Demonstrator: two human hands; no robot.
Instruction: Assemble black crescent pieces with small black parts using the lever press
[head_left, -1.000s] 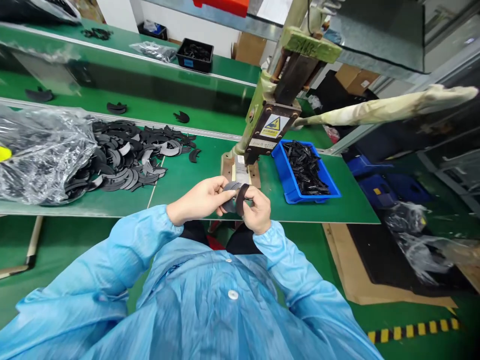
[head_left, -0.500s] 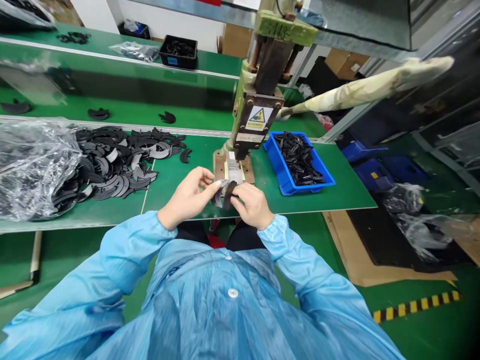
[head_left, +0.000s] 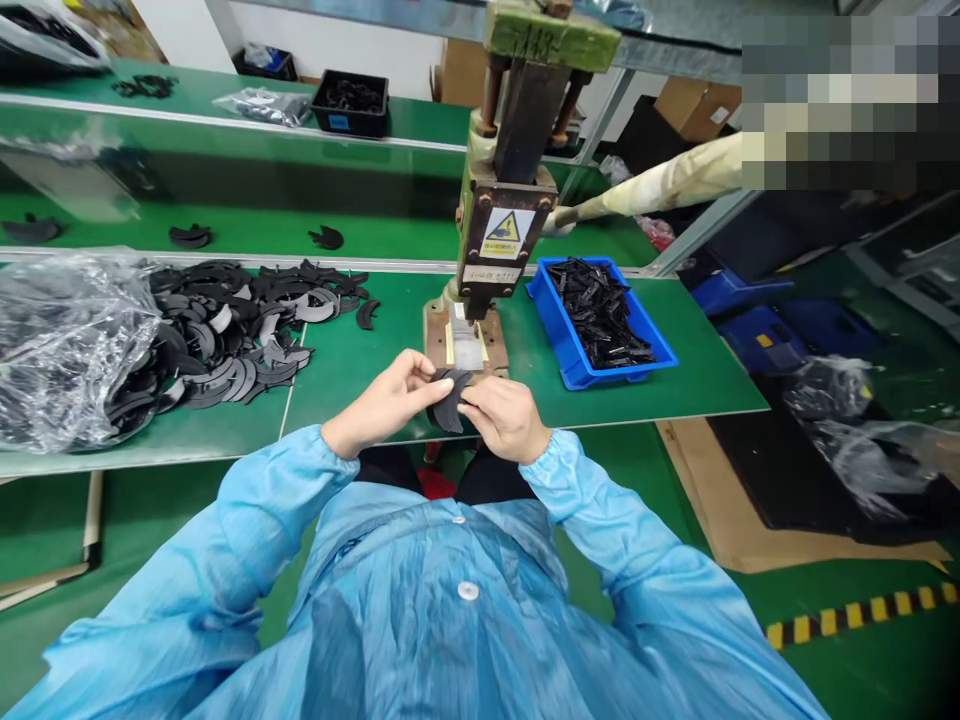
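Just in front of the press base, my left hand pinches dark curved plastic pieces between thumb and fingers. My right hand grips the same pieces from the other side. They overlap closely, so I cannot tell exactly how many there are or whether they are joined. Behind my fingers stands a green hand press with a warning label. Its light metal fixture lies under the ram, with no piece visible on it.
A pile of curved black pieces spills from a clear plastic bag at left. Right of the press sits a blue bin of small black parts. The wrapped press lever juts out to the right. A black bin stands at the back.
The curved pieces, held apart and upright before, are now brought together and overlap. Both hands have shifted slightly closer to my body, and the view has turned a little.
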